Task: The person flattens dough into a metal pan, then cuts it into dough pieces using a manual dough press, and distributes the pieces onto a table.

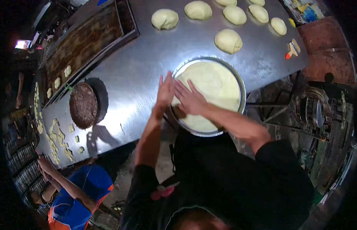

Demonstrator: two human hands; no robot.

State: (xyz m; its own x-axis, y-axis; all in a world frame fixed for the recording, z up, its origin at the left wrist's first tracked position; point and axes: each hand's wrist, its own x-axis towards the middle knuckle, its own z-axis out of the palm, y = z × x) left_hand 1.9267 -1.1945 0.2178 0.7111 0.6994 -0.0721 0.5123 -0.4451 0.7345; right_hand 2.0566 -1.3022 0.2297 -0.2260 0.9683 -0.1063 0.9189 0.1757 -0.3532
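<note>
A round metal pan (243, 86) sits at the near edge of the steel table in front of me. A flat sheet of pale dough (220, 88) covers its bottom. My right hand (190, 100) lies over the left part of the dough, palm down with fingers spread. At the pan's left rim, my left hand (166, 91) is held edge-on with its fingers stretched out. The fingertips of both hands are close together; whether they touch is hard to tell. Neither hand holds anything.
Several dough balls, one a large ball (228, 41), rest on the steel table (140, 73). A brush (293, 49) lies at the right. Leftward are a brown round dish (83, 105), a large dark tray (86, 42) and small dough pieces (57, 138). A co-worker in blue (84, 188) stands lower left.
</note>
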